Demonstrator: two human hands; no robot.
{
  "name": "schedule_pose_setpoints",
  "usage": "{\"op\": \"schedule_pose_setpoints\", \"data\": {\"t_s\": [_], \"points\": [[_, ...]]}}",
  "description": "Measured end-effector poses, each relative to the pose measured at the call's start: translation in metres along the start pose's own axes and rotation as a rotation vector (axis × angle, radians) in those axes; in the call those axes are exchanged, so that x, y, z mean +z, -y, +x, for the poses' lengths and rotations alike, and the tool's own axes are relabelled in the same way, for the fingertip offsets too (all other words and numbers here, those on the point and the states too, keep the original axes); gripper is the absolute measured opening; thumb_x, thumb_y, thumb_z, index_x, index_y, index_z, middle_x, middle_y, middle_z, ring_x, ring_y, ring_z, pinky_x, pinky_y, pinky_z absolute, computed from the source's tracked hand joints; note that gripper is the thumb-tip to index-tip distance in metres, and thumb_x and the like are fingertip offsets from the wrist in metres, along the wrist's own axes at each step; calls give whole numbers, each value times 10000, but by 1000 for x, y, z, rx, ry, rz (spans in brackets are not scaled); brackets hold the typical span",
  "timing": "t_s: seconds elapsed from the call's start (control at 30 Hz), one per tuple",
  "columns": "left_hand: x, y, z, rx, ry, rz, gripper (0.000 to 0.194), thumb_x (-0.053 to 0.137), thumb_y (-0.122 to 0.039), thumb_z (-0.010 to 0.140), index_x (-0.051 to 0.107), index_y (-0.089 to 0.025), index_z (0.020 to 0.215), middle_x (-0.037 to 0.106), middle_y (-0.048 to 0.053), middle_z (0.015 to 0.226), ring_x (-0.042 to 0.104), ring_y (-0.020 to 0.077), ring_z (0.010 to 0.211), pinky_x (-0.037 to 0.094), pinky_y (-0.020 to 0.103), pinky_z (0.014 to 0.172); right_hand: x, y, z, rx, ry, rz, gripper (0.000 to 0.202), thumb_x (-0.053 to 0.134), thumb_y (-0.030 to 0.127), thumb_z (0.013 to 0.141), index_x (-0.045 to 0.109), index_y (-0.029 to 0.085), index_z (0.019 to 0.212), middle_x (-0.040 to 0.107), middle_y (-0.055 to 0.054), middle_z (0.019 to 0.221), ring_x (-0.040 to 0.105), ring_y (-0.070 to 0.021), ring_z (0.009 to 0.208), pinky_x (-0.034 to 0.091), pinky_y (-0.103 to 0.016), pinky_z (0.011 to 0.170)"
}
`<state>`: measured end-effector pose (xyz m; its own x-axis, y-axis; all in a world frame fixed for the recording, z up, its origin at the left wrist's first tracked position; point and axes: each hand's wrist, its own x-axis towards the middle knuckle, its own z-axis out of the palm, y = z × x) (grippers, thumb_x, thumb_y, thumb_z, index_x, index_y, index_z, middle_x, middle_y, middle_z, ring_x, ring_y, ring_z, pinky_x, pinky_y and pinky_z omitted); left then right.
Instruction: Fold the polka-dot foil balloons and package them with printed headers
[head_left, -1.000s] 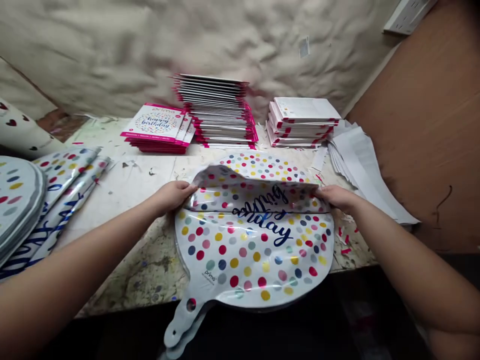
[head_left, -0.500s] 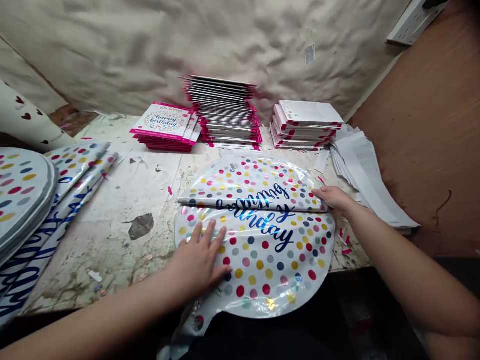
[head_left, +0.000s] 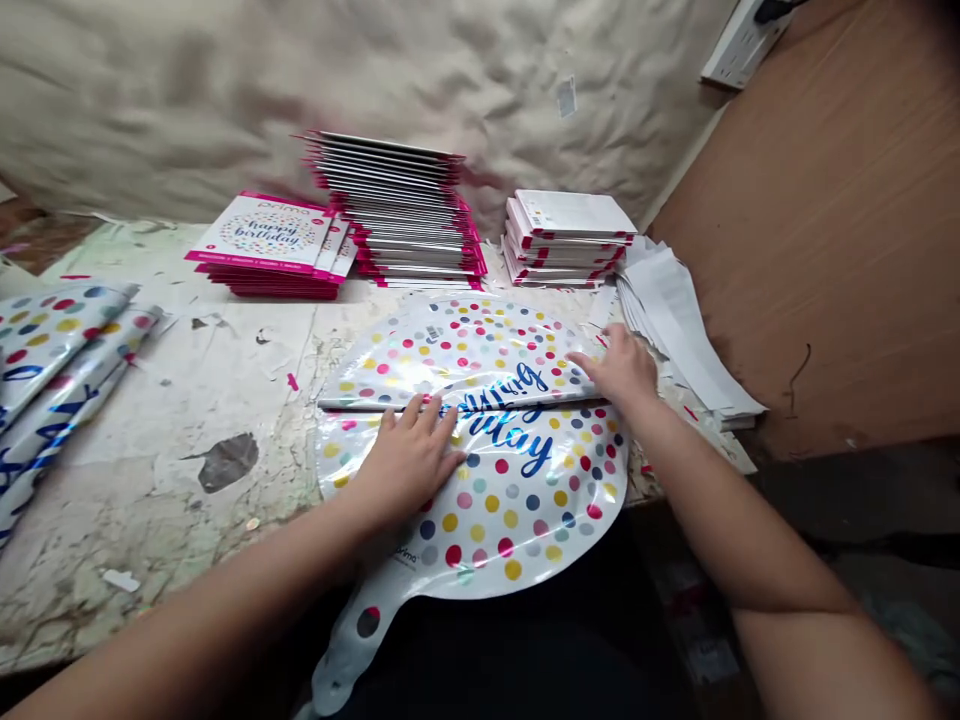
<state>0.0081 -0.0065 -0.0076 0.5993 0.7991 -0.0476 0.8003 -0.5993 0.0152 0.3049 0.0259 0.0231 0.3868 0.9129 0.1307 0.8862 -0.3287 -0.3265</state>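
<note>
Two bare hands on dotted foil balloon (head_left: 517, 500) at table (head_left: 172, 400) edge, left hand (head_left: 412, 460) flat, fingers slightly spread, gripping nothing, right hand (head_left: 626, 375) loosely open at far right side, grip unclear.

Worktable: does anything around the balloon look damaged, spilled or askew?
Yes. The worktable is worn, its surface peeling, with a ragged dark patch left of the balloon. A pink scrap lies loose nearby. The tall packet stack is uneven, its top jutting left past its base, so possibly unsteady. No spill shows.
</note>
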Motion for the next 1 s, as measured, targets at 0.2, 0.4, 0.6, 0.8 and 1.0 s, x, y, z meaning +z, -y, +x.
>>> {"op": "schedule_pose_setpoints", "data": {"t_s": [0.2, 0.4, 0.6, 0.8, 1.0], "points": [[7, 5, 4, -58, -37, -23, 780, 457, -574, 797, 303, -108, 1402, 247, 195, 1461, 182, 395, 1341, 233, 527, 1041, 46, 97, -83, -758, 240, -22, 502, 341, 341, 903, 340, 186, 1381, 246, -10, 1490, 180, -166, 1370, 124, -296, 1119], [1, 8, 4, -183, 115, -70, 821, 325, -707, 781, 227, -214, 1430, 160, 190, 1487, 116, 438, 1340, 220, 618, 986, 41, 0, -78, -331, 299, -127, 717, 307, 517, 887, 229, 34, 1411, 219, -185, 1475, 194, -296, 1359, 181, -436, 1092], [-8, -15, 18, -92, 48, -62, 813, 273, -671, 823, 247, -123, 1423, 149, 177, 1493, 43, 379, 1368, 140, 578, 1045, 11, -47, -80, -171, 87, -328, 531, 327, 242, 892, 286, 162, 1415, 509, -204, 1239, 416, -365, 1186, 311, -534, 943], [7, -38, 22, -82, 73, -143, 888, 299, -709, 793, 231, -88, 1424, 137, 191, 1490, 86, 411, 1353, 144, 561, 1052, 6, -7, -53, -136, 181, -357, 454, 350, 144, 855, 534, 215, 1264, 631, -158, 822, 602, -278, 743, 433, -425, 701], [10, -39, 17, -79, -21, -217, 802, 397, -674, 787, 319, -158, 1396, 201, 196, 1476, 103, 438, 1341, 127, 615, 1030, -6, 107, -39, -497, -66, -243, 488, 225, 191, 916, 355, 145, 1384, 613, -185, 995, 576, -272, 868, 433, -392, 741]]}}
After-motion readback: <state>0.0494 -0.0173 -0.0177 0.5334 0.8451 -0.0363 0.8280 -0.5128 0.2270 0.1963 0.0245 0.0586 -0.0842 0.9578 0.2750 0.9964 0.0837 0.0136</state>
